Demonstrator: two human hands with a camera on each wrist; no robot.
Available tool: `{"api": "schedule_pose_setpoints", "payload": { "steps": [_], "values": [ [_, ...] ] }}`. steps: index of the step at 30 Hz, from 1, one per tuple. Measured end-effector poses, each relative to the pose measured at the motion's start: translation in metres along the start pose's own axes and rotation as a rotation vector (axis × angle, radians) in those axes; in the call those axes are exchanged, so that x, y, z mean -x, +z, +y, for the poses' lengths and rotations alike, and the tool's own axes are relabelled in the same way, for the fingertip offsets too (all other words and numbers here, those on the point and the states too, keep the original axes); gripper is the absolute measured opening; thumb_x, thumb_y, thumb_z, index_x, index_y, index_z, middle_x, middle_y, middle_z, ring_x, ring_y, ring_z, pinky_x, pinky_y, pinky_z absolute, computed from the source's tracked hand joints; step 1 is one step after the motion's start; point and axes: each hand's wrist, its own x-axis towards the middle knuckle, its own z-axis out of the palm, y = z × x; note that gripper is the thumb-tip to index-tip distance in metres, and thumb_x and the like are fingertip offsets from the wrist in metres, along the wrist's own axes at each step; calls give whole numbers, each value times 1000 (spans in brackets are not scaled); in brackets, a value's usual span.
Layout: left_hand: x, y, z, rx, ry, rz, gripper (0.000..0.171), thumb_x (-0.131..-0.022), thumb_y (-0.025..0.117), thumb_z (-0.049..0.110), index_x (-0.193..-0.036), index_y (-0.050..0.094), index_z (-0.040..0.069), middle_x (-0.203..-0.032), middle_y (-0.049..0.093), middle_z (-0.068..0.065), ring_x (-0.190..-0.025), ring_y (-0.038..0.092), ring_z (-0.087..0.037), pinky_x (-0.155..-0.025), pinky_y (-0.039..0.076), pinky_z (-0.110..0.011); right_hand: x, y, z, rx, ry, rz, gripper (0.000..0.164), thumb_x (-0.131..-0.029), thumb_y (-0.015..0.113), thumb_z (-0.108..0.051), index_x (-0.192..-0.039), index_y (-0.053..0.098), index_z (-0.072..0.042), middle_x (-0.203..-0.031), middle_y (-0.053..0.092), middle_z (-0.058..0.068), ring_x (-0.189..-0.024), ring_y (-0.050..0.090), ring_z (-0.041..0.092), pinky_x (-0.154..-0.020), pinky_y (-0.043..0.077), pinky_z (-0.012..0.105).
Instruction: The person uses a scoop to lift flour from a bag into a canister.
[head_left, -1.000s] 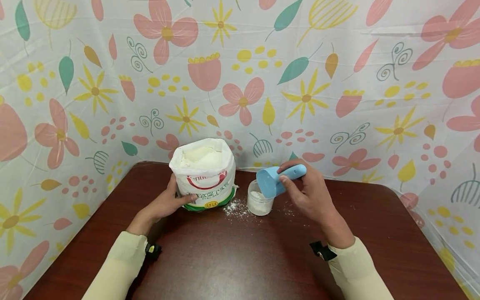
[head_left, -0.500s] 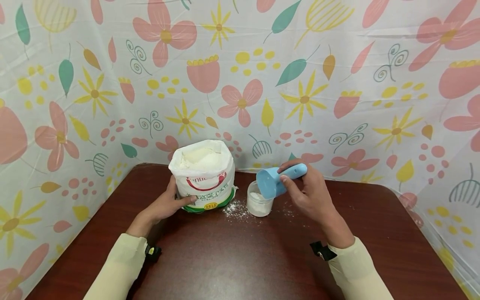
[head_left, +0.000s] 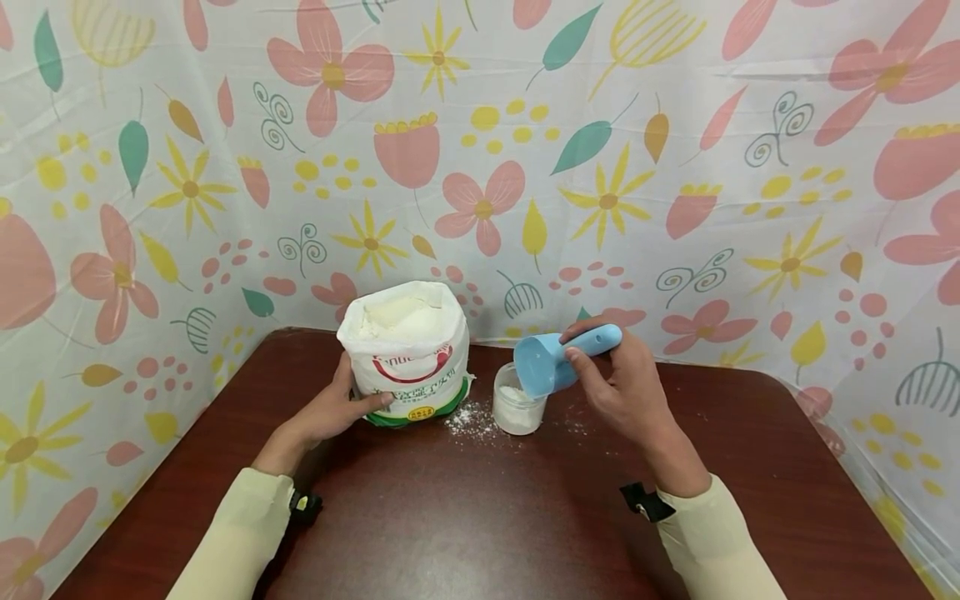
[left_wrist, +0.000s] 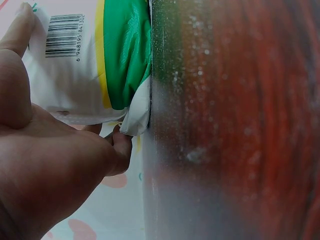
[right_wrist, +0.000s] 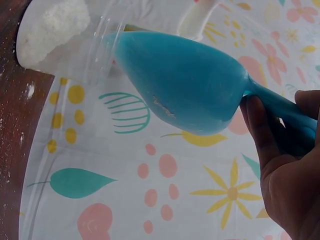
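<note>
A white bag of flour with a green base stands open-topped on the table. My left hand holds its left side, thumb across the front and fingers round the back; the left wrist view shows the bag's barcode beside the thumb. In my right hand is the handle of a light blue scoop. The scoop tips downward, its mouth at the rim of a small clear jar. White powder lies in the jar, and a little clings to the scoop's outside in the right wrist view.
Spilled white powder is scattered on the dark wooden table between bag and jar, with fainter specks to the jar's right. A flower-printed cloth hangs right behind the table and along its sides.
The scoop has shifted slightly to the right and up over the jar in the last half second. Bag, jar and left hand stay in place; the head view has tilted a little.
</note>
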Motion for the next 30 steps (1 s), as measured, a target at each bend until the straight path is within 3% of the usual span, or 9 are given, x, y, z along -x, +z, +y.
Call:
{"api": "schedule_pose_setpoints", "payload": {
  "steps": [12, 20, 25, 30],
  "values": [
    [-2, -1, -1, -21, -4, 0, 101, -99, 77, 33, -161, -2, 39, -160, 29, -7, -154, 23, -35, -119, 24, -69, -1, -4, -4, 119, 19, 115, 36, -86, 86, 2, -117, 67, 0, -105, 71, 7, -88, 69, 0, -78, 56, 13],
    [0, -1, 1, -18, -8, 4, 101, -100, 77, 31, -162, -2, 32, -163, 24, -9, -156, 19, -36, -120, 22, -70, 4, -11, -5, 118, 54, 186, 39, -83, 89, 2, -115, 67, 1, -106, 72, 6, -79, 65, 1, -72, 51, 11],
    [-1, -1, 2, -13, -11, 1, 101, -99, 78, 31, -162, -1, 30, -163, 24, -9, -155, 19, -36, -120, 21, -70, 12, -20, 0, 24, 152, 274, 35, -89, 81, 8, -121, 67, 2, -102, 74, -1, -70, 61, 5, -62, 46, 15],
    [0, 0, 1, -13, -8, -1, 101, -99, 78, 31, -162, -1, 31, -163, 24, -8, -155, 19, -36, -120, 23, -70, 13, -34, 6, -247, 267, 350, 26, -97, 70, 10, -123, 66, 8, -107, 76, 3, -79, 72, 10, -75, 58, 18]
  ]
}}
